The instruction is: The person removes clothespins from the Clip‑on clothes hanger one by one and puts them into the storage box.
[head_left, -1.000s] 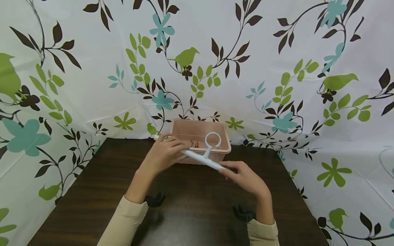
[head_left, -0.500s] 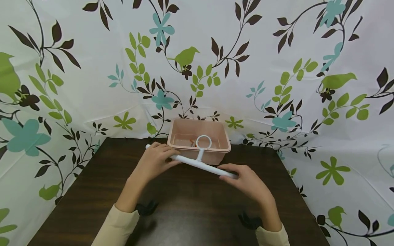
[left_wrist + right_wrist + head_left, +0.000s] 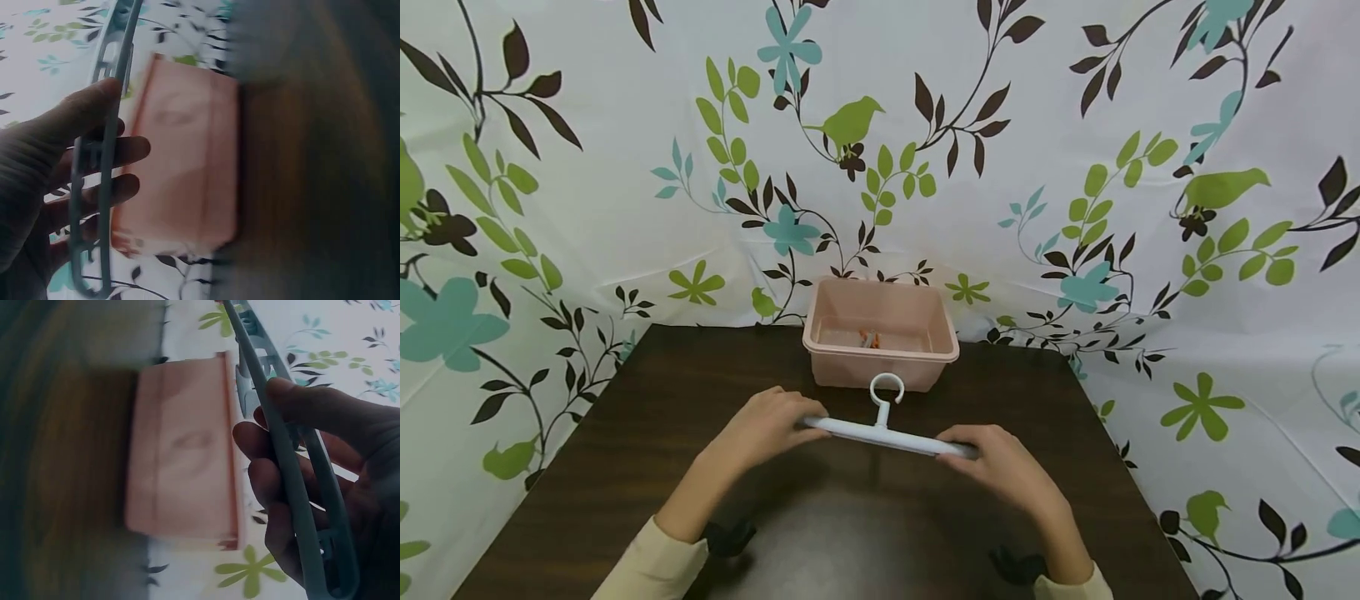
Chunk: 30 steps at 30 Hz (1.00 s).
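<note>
A white plastic hanger (image 3: 880, 433) with a round hook is held level above the dark table, its hook pointing up. My left hand (image 3: 772, 427) grips one end; in the left wrist view the thumb and fingers (image 3: 128, 150) close around its slotted frame (image 3: 107, 187). The other end is gripped by my right hand (image 3: 1000, 467), and the right wrist view shows the thumb on one side of the hanger (image 3: 284, 469) and curled fingers (image 3: 265, 481) on the other. Just beyond the hanger stands a pink plastic bin (image 3: 880, 367), with small orange and grey items (image 3: 869, 339) inside, too small to identify.
The dark wood table (image 3: 715, 367) reaches back to a white cloth (image 3: 970, 208) printed with leaves, birds and flowers, which hangs behind and at both sides. The bin stands at the table's far edge, close to that cloth.
Both hands have drawn the hanger from over the bin's front rim back towards me and lower. It now lies more level, and the bin is less covered.
</note>
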{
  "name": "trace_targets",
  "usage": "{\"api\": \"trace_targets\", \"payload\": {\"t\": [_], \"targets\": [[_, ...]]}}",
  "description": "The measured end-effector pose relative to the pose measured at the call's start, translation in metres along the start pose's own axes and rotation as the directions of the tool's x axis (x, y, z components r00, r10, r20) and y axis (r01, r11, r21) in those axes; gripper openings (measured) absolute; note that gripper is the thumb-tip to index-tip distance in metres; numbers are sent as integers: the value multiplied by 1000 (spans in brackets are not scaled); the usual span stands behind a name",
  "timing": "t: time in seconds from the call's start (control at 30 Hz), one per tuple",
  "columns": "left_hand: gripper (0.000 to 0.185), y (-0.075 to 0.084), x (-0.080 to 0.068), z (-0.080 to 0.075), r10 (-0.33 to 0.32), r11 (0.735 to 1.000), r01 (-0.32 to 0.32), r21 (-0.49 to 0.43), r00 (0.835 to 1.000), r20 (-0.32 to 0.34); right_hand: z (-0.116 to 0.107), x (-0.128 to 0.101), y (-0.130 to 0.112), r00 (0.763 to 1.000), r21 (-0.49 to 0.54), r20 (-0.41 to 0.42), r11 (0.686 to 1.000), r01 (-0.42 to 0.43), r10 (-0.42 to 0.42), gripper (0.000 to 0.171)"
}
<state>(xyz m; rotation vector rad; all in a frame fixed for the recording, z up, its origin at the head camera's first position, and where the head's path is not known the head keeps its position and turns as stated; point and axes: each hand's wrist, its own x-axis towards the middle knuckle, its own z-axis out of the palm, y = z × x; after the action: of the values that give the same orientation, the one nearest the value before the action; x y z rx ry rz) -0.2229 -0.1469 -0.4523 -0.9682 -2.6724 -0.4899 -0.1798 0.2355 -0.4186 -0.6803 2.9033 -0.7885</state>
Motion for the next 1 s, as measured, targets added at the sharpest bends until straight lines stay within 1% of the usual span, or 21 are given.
{"api": "trace_targets", "payload": {"t": [0.07, 0.13, 0.2, 0.3, 0.37, 0.5, 0.63, 0.73, 0.83, 1.0], "targets": [[15, -6, -2, 4, -19, 999, 21, -35, 998, 60, 2, 3, 8, 1000, -1, 23, 1000, 2, -2, 16], [13, -11, -4, 7, -44, 996, 53, -75, 992, 116, 4, 6, 17, 999, 8, 53, 1000, -1, 0, 18], [11, -17, -6, 11, -56, 991, 74, -107, 985, 163, 7, 10, 26, 996, 19, 85, 1000, -9, 7, 19], [11, -25, -6, 18, -69, 983, 104, -150, 974, 218, 12, 19, 38, 992, 51, 123, 999, -11, 5, 18], [10, -29, -6, 23, -88, 977, 131, -168, 966, 243, 16, 25, 45, 991, 72, 133, 997, -12, 2, 17], [12, -35, -8, 33, -133, 976, 173, -131, 954, 270, 29, 33, 57, 989, 99, 144, 995, 4, -18, 19], [16, -43, -4, 41, -135, 982, 164, -90, 955, 265, 37, 42, 67, 989, 112, 142, 993, 24, -40, 22], [16, -48, -4, 47, -134, 983, 162, -90, 956, 259, 47, 44, 73, 991, 133, 131, 991, 21, -38, 23], [16, -52, -4, 49, -147, 981, 174, -86, 956, 254, 54, 49, 77, 991, 146, 127, 989, 17, -35, 25], [17, -56, -1, 52, -178, 972, 213, -96, 942, 285, 59, 60, 81, 992, 147, 125, 989, -15, -3, 24]]}}
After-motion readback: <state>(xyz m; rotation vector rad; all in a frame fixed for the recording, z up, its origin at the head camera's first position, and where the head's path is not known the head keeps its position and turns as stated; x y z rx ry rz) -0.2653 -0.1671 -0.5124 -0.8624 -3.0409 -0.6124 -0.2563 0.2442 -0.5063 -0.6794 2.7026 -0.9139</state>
